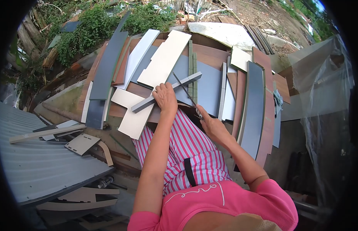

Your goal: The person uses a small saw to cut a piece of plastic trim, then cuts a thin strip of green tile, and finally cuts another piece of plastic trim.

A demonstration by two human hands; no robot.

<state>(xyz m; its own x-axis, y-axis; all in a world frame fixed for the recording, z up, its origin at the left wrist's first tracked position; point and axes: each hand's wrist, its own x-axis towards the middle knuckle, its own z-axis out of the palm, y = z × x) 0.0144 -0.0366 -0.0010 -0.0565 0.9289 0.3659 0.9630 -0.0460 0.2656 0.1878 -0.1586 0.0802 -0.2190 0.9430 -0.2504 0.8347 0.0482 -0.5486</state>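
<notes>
A narrow grey strip (pixel 145 104) lies diagonally over cream and dark boards at the middle of the work surface. Pressing on it is my left hand (pixel 165 97), its fingers wrapped over the strip's middle. My right hand (pixel 207 121) is closed around the handle of a long thin dark blade (pixel 184 89), which slants up and to the left, close to the strip's right part. Under the strip are a cream notched board (pixel 165 57), a cream cut piece (pixel 134 118) and a blue-grey panel (pixel 209 84).
Dark and brown boards (pixel 109 65) are stacked at the left, with more long boards (pixel 252 104) at the right. Corrugated sheet metal (pixel 29 154) stands at the lower left. Clear plastic sheeting (pixel 321 96) hangs at the right. Plants (pixel 86 34) grow behind.
</notes>
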